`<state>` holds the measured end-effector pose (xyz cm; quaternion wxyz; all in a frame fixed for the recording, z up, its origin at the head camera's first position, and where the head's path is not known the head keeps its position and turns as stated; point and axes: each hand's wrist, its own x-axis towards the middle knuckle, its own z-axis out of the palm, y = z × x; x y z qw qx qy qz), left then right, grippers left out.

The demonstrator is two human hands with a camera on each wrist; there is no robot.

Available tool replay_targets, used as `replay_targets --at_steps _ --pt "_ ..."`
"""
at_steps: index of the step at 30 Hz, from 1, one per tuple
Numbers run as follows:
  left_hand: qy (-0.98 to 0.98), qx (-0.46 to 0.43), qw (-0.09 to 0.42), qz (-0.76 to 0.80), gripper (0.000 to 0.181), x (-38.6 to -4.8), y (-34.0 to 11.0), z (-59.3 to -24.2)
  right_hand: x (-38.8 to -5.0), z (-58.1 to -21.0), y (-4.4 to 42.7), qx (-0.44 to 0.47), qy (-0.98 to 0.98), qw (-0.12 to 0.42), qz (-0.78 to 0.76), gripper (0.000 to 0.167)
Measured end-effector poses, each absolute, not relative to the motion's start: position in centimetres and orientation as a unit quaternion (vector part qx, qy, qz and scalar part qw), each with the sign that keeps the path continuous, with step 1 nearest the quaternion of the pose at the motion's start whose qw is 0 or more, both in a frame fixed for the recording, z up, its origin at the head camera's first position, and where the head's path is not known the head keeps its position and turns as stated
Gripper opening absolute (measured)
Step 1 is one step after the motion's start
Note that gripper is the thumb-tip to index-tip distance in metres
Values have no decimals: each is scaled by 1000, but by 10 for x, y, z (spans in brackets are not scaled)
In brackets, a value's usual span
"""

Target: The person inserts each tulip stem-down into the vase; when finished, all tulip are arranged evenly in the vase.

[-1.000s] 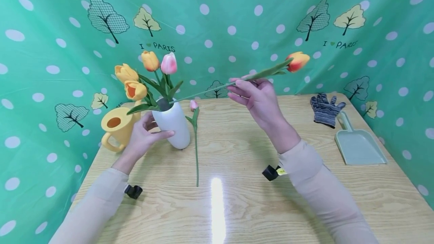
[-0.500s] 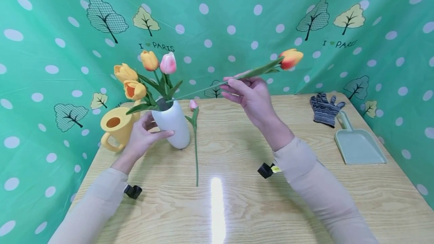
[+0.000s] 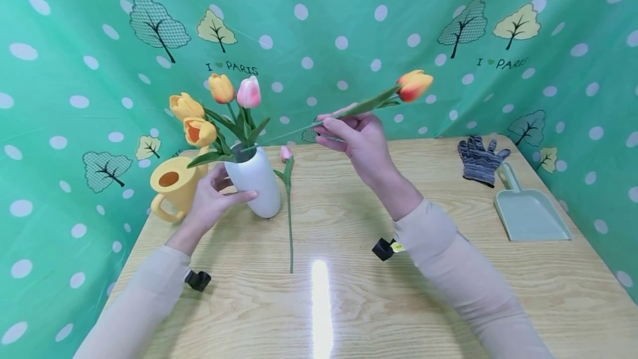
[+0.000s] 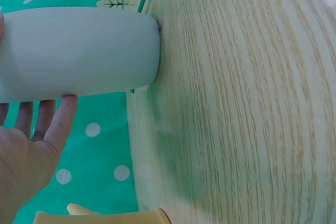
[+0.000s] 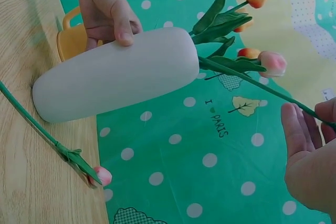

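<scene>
My left hand (image 3: pixel 214 195) grips the white vase (image 3: pixel 256 184) around its left side, thumb across the front. Several tulips, orange-yellow ones and a pink tulip (image 3: pixel 248 93), stand in the vase. In my right hand (image 3: pixel 361 140), thumb and fingers pinch the stem of an orange-red tulip (image 3: pixel 415 86). That tulip slants, its bloom up to the right and its stem end at the vase's mouth. The right wrist view shows the white vase (image 5: pixel 121 74) and the stem (image 5: pixel 262 88) running into its opening. On the table just right of the vase lies another pink tulip (image 3: pixel 286 154).
A yellow watering can (image 3: pixel 174 184) stands left of the vase, partly behind my left hand. At the right of the wooden table (image 3: pixel 349 303) lie a grey knitted glove (image 3: pixel 480 160) and a pale green dustpan (image 3: pixel 530 215). A green patterned cloth (image 3: pixel 319 32) hangs behind.
My right hand has moved left toward the vase, bringing the orange-red tulip along and sliding its stem further into the mouth. The left hand and vase stay put.
</scene>
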<state>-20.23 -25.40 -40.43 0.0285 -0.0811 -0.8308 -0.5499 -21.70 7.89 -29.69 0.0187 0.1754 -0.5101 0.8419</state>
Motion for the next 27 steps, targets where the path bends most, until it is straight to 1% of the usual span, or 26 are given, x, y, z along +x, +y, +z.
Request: replay_targets --at_steps 27 --pt "-827 -79 24 -555 77 -201 -254 -402 -216 -289 52 199 -573 18 795 11"
